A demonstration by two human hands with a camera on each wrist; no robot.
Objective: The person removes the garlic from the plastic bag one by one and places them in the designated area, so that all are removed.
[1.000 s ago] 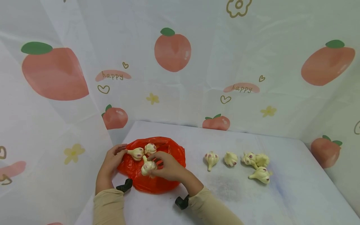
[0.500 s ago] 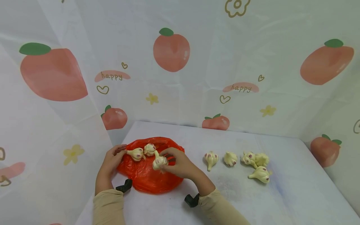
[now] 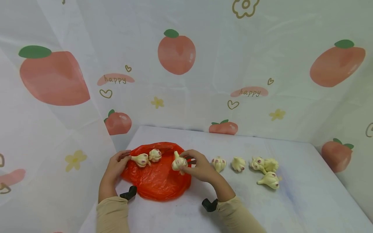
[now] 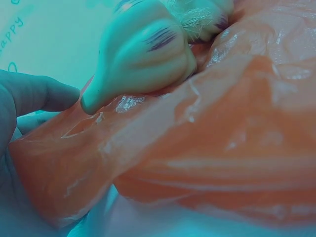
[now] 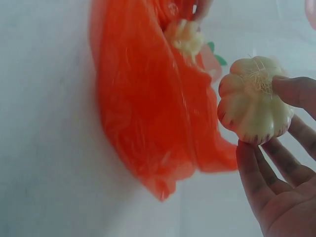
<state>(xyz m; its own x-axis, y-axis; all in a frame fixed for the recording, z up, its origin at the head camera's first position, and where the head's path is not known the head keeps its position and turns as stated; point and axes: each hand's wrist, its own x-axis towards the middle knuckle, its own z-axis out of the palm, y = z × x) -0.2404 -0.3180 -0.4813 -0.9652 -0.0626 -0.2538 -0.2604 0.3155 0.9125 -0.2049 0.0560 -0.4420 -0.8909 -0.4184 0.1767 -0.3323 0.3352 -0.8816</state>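
My right hand (image 3: 201,166) holds a garlic bulb (image 3: 179,163) between thumb and fingertips, above the right part of a red plastic bag (image 3: 157,187). In the right wrist view the rooted base of that garlic bulb (image 5: 254,101) faces the camera. My left hand (image 3: 116,166) grips the bag's left edge; in the left wrist view its fingers (image 4: 47,94) lie near the stem of a garlic bulb (image 4: 143,54). Two garlic bulbs lie on the bag: one (image 3: 141,160) with its stem toward my left hand, another (image 3: 155,155) just behind it.
Several garlic bulbs lie on the white table (image 3: 233,210) to the right: one garlic bulb (image 3: 218,163) partly behind my right hand, a second garlic bulb (image 3: 239,164) beside it, and a cluster (image 3: 265,171) farther right. A printed white curtain (image 3: 204,97) surrounds the table.
My right hand has moved right with the garlic bulb, from the middle of the bag to its right part. My left hand stays at the bag's left edge.
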